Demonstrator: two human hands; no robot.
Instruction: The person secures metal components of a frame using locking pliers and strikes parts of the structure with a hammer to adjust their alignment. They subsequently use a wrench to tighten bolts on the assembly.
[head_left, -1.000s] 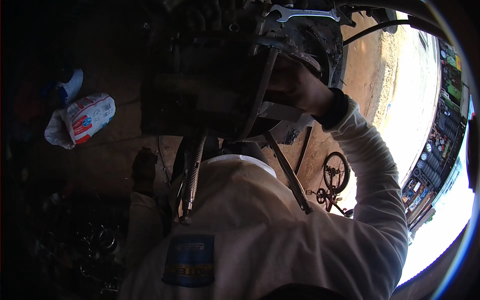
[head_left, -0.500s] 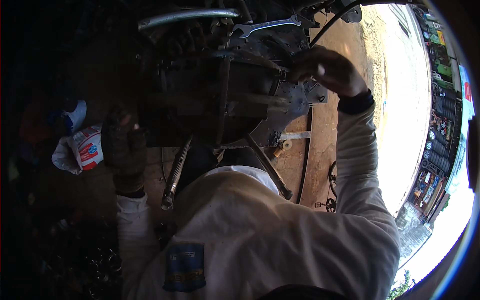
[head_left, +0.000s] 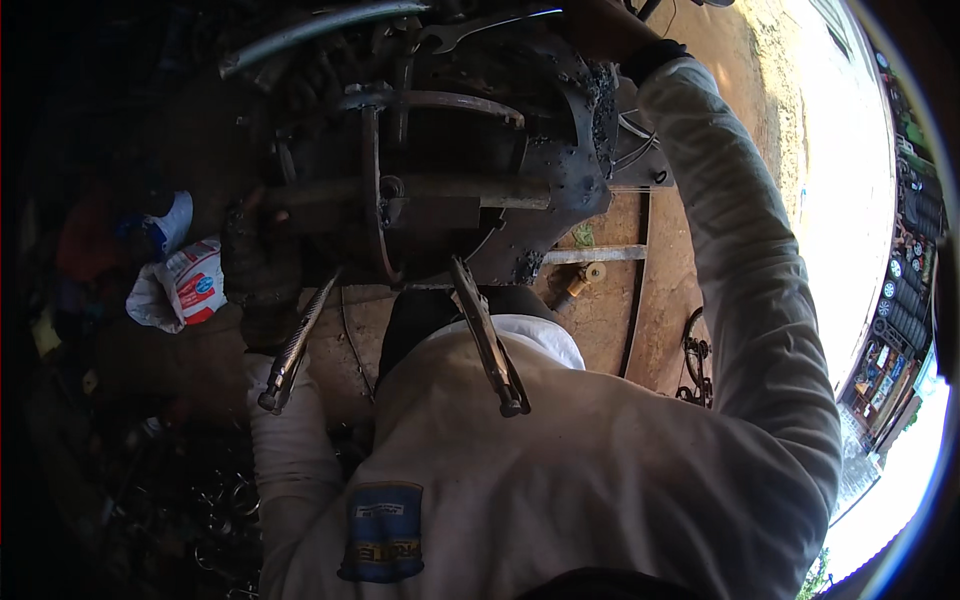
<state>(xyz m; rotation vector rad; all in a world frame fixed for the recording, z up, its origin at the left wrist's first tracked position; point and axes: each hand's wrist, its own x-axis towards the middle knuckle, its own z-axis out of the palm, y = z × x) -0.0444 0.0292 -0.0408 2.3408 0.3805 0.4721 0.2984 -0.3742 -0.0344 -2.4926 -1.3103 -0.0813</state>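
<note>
A dark welded metal frame (head_left: 430,190) with curved bars and a round opening stands in front of me. My right hand (head_left: 605,28) reaches to its far side at the top edge, close to the end of an open-end wrench (head_left: 470,30) lying across the frame; its fingers are lost in shadow. My left hand (head_left: 262,255), dark and poorly lit, is at the frame's left side, and I cannot tell whether it grips the metal. Two locking-plier-like tools with long handles, one at left (head_left: 300,345) and one in the middle (head_left: 485,340), stick out toward me from the frame's near edge.
A pale green curved tube (head_left: 320,35) lies at the far left. Left of my hand is a crumpled white and red bag (head_left: 180,288). A brass-coloured fitting (head_left: 583,278) lies on the brown ground at right. Loose metal parts (head_left: 225,510) fill the dark lower left.
My right hand has moved farther away, up to the wrench's end. My left hand shifts slightly. The frame and handles appear moved left as the view turns.
</note>
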